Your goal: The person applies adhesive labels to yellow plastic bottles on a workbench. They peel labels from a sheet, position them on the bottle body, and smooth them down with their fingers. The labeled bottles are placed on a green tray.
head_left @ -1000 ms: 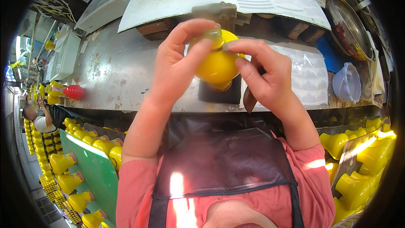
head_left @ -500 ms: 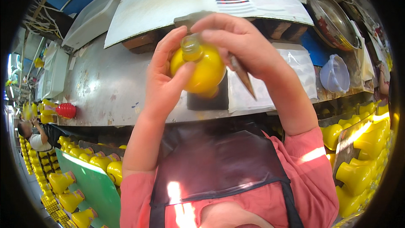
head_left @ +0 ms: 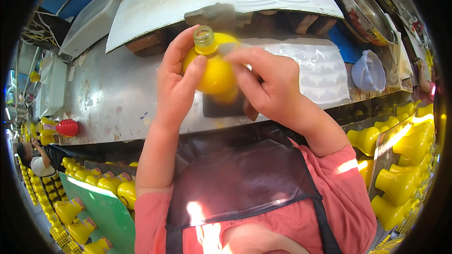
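A glossy yellow glass bottle (head_left: 214, 77) with a clear threaded neck is held tilted above the bench. Its round body rests in my left hand (head_left: 176, 77), whose fingers and thumb wrap it just below the neck. My right hand (head_left: 266, 77) is closed around a slim tool; the brown handle end (head_left: 251, 111) shows under the palm. A blurred greyish blade (head_left: 227, 48) sticks out past the fingertips against the bottle's shoulder; its exact shape cannot be made out. Below the bottle lies a dark block (head_left: 219, 106) on the bench.
The metal bench (head_left: 110, 94) carries a clear plastic sheet (head_left: 313, 68), a lilac bucket (head_left: 368, 71) and a red ribbed object (head_left: 67, 128). A white board (head_left: 165, 0) is propped on bricks behind. Racks of yellow bottles (head_left: 395, 183) flank me; another person (head_left: 40, 160) is far left.
My right hand has come down and turned, bringing the tool's blade to the bottle's shoulder. The handle swung in under the palm. My left hand still grips the bottle.
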The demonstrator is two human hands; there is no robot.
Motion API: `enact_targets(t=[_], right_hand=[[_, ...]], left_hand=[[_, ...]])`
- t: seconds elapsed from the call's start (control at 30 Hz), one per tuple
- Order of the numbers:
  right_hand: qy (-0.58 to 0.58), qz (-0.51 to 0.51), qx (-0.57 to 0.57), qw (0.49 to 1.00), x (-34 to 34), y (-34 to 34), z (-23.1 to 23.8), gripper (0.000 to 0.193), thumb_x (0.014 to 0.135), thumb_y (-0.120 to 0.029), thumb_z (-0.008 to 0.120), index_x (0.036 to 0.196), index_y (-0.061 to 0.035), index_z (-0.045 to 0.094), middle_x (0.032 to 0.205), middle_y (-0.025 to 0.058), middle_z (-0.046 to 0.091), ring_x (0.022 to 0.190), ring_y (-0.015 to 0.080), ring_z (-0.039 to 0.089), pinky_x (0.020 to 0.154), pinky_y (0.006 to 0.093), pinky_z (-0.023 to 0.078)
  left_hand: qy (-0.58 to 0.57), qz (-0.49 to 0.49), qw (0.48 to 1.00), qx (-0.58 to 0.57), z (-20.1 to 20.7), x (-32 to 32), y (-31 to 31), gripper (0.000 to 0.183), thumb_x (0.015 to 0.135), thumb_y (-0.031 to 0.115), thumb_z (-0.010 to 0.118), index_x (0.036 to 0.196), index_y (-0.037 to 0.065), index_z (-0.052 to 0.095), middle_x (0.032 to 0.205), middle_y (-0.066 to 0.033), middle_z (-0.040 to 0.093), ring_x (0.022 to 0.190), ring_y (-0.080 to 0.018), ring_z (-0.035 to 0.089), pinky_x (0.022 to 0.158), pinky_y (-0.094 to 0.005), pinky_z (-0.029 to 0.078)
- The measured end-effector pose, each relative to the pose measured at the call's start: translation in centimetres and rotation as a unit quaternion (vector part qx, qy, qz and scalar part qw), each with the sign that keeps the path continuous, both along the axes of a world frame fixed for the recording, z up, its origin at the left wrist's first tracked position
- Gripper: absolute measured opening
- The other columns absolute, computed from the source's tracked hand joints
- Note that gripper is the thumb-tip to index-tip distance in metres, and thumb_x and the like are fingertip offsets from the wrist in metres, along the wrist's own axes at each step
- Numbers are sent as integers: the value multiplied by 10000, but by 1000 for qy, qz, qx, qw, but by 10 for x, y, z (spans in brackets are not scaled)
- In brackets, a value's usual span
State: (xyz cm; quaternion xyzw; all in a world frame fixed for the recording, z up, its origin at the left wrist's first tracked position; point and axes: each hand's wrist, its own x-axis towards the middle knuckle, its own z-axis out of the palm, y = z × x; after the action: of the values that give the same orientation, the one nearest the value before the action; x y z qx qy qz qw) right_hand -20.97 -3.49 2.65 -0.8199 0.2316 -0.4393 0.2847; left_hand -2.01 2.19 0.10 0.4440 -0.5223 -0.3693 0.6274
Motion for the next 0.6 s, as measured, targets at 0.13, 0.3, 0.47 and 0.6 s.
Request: enact_targets(t=[0.13, 0.3, 0.47, 0.6], right_hand=[[7, 29, -46, 999, 2, 2, 0, 159, 901, -102, 686, 1056, -137, 703, 838, 99, 704, 710, 313, 691, 614, 396, 544], [-43, 4, 129, 991, 2, -10, 8, 115, 931, -94, 657, 1026, -52, 706, 890, 113, 727, 776, 238, 719, 703, 319, 551], [-47, 43, 152, 986, 11, -32, 13, 183, 993, -105, 597, 1137, -35, 686, 847, -20, 650, 697, 7, 535, 600, 170, 412], [-17, 127, 278, 952, 11, -42, 20, 260, 989, -144, 603, 1223, -44, 652, 867, -29, 630, 662, -9, 498, 581, 168, 393]], left_hand=[[0, -1, 1000, -2, -3, 0, -1, 492, 1024, 77, 543, 1501, 4, 448, 1461, -180, 565, 1349, -249, 545, 1167, -379, 393], [-19, 6, 1000, -2, -2, 2, 0, 496, 1014, 61, 552, 1496, 0, 456, 1438, -162, 583, 1339, -233, 551, 1158, -369, 400], [-25, 16, 999, 16, 5, -2, 4, 528, 963, 37, 599, 1480, 25, 491, 1389, -124, 611, 1294, -205, 576, 1118, -347, 431], [7, 38, 999, 38, 7, -5, 5, 546, 914, 38, 660, 1447, 64, 544, 1345, -97, 638, 1252, -179, 593, 1078, -331, 453]])
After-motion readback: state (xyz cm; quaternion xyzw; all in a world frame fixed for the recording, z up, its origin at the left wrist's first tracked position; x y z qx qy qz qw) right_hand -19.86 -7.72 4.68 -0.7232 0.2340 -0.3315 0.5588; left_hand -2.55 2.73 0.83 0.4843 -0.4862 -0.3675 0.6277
